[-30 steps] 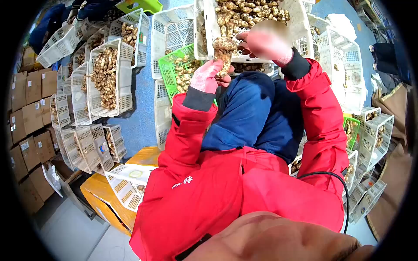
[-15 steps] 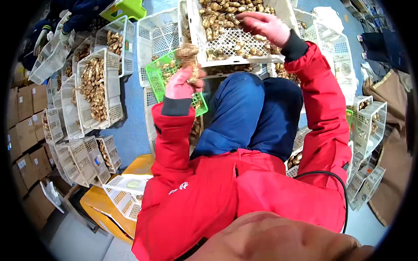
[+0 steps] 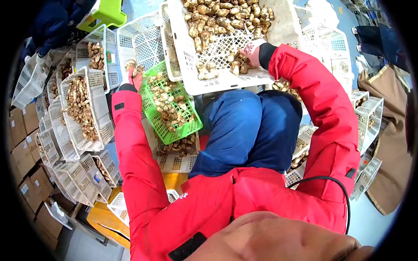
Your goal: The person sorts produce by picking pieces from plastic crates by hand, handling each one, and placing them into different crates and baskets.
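While two brown-and-cream mushrooms (image 3: 130, 64) are seen at its fingertips, the left hand (image 3: 136, 80) is stretched to the upper left of the frame, between one white lattice crate (image 3: 146, 42) and one green basket (image 3: 188, 129); whether either mushroom is gripped cannot be told. The right hand (image 3: 251, 51) is lowered into one large white crate (image 3: 230, 82) at upper centre, beside a small mushroom cluster (image 3: 235, 67), its grip equally impossible to judge.

One lime-green stool (image 3: 109, 14) is seen at upper left, and two other people are partly caught: a dark-clad figure (image 3: 54, 24) at upper left and a pair of dark-trousered legs (image 3: 376, 41) at upper right. Mushrooms in the large crate and the basket are piled too thickly to be counted.

The large crate's lower rim is set above two blue-trousered knees (image 3: 237, 117). Open lattice is exposed between the heap in its upper half and that rim, and more is exposed in the crate by the left hand. The green basket is wedged between that crate and the knees, over another mushroom-filled crate (image 3: 180, 164).

The large crate's far end is cut off by the top edge. The right fingertips are hard to make out, and the corners are lost in black.
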### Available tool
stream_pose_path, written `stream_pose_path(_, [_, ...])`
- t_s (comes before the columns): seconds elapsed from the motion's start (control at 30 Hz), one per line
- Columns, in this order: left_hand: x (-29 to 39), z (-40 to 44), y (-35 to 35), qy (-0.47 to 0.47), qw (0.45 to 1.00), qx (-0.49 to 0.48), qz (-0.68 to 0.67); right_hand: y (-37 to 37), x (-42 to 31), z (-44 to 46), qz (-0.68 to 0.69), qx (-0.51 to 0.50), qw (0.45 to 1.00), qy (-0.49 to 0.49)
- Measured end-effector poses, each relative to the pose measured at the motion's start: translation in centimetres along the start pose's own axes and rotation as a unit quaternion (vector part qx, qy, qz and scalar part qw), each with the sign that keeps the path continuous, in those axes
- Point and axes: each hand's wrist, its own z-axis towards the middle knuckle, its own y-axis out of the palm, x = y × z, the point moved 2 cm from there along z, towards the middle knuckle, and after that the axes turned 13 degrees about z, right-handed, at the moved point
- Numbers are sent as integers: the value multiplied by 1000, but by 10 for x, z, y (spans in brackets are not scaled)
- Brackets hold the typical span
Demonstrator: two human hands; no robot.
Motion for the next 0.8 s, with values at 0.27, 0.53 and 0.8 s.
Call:
stream_pose_path(0.27, [5, -90, 35, 196, 964, -172, -46, -15, 9, -9, 161, 88, 982, 39])
stream_pose_path(0.53, [-4, -255, 131, 129, 865, -459, -160, -32, -22, 25, 38, 50, 997, -34])
stream_pose_path(0.8, [-8, -287, 167, 274, 880, -383, 66, -94, -70, -86, 204, 404, 873, -183])
